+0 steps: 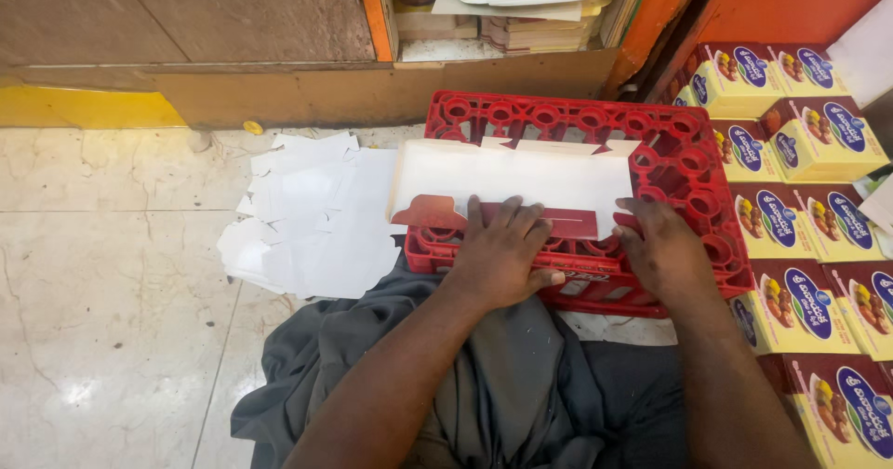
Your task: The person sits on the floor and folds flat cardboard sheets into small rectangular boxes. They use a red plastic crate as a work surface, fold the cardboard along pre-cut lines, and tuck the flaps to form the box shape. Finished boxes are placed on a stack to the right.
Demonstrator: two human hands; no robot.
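Head camera view: a person seated on a pale marble floor [102, 274] presses both bare hands down on a flat, unfolded cardboard box blank [521, 182] that lies white side up across an upturned red plastic crate [693, 167]. The left hand [502, 250] lies palm down with fingers spread flat over the blank's near edge, where a red printed flap is turned over; it grips nothing, only pressing. The right hand [662, 246] lies flat just beside it at the blank's near right corner, fingers straight and also closed on nothing, partly over the crate's rim. The crate stands directly in front of the person's lap, which is covered in grey cloth [502, 395].

To the left of the crate, touching its side, a loose stack of further white box blanks [312, 218] is fanned out on the floor. To the right, rows of assembled yellow and red boxes [800, 208] with printed food pictures run from near to far. At the far side, a shelf holds stacked papers and card [526, 4] beside an orange frame [377, 13].
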